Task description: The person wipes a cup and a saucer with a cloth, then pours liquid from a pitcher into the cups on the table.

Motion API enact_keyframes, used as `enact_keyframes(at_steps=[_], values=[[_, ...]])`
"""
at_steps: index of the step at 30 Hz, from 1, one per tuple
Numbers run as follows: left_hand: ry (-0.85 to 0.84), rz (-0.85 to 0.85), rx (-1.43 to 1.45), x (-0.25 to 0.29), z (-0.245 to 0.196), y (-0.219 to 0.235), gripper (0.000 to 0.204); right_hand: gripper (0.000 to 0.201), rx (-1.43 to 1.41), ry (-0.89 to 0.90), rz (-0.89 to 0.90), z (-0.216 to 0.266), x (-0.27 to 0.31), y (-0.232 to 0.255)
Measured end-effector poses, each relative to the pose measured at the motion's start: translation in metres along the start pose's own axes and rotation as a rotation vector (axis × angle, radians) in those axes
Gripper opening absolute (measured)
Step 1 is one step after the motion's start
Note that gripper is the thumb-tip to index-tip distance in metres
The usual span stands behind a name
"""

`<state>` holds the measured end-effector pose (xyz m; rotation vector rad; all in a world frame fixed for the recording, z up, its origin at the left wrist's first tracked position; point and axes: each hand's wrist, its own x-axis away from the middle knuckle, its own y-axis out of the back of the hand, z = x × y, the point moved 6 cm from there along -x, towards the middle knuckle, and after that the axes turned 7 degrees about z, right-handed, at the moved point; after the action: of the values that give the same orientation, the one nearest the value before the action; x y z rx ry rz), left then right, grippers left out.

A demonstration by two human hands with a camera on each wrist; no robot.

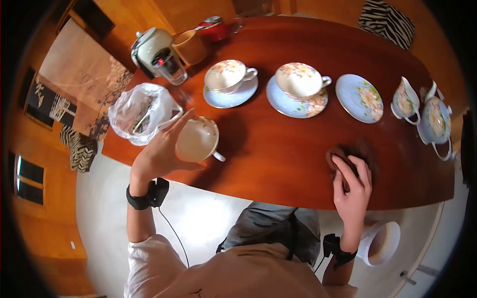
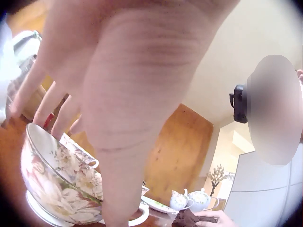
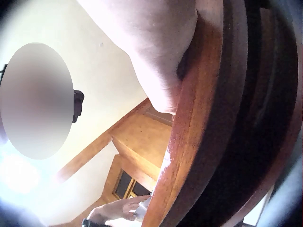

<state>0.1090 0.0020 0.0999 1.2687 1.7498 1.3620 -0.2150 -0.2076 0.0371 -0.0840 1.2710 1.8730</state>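
Note:
A floral cup (image 1: pixel 198 140) is at the table's left front, its handle toward the right. Around its left side, my left hand (image 1: pixel 158 153) is spread, fingers straight and thumb on the near side. In the left wrist view the left hand (image 2: pixel 128 94) covers part of the cup (image 2: pixel 61 189); whether the fingers touch it, I cannot tell. At the right front, my right hand (image 1: pixel 353 191) has its fingers curled on a bunched brown cloth (image 1: pixel 366 154) on the table. The right wrist view hides the right hand's fingers and the cloth.
Across the table stand two cups (image 1: pixel 226 77) (image 1: pixel 299 81) on saucers, a bare saucer (image 1: pixel 359 98), a creamer (image 1: pixel 405 101) and a teapot (image 1: pixel 435 119). A plastic bag (image 1: pixel 141 111), glass (image 1: pixel 171 68), pot (image 1: pixel 155 43), wooden mug (image 1: pixel 190 47) and red can (image 1: pixel 213 30) stand left.

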Motion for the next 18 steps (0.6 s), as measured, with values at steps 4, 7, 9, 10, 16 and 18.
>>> enact_keyframes(at_steps=[4, 7, 9, 10, 16, 18], values=[[0.069, 0.05, 0.09, -0.01, -0.012, 0.002, 0.109, 0.037, -0.014, 0.024, -0.025, -0.001, 0.0, 0.003], [0.026, 0.052, 0.192, -0.016, -0.026, 0.006, 0.107, 0.039, -0.017, 0.027, -0.028, -0.002, 0.0, 0.004], [-0.025, 0.03, 0.33, -0.019, -0.044, 0.013, 0.104, 0.041, -0.012, 0.059, -0.015, -0.004, 0.0, 0.004], [-0.074, 0.015, 0.366, -0.023, -0.058, 0.019, 0.104, 0.042, -0.011, 0.06, -0.001, -0.005, 0.001, 0.003], [-0.407, -0.095, 0.298, -0.086, -0.159, 0.051, 0.096, 0.043, -0.012, 0.058, 0.011, -0.008, 0.005, 0.002], [-0.519, -0.157, 0.34, -0.12, -0.195, 0.043, 0.093, 0.043, 0.006, 0.068, -0.01, -0.009, 0.006, 0.002]])
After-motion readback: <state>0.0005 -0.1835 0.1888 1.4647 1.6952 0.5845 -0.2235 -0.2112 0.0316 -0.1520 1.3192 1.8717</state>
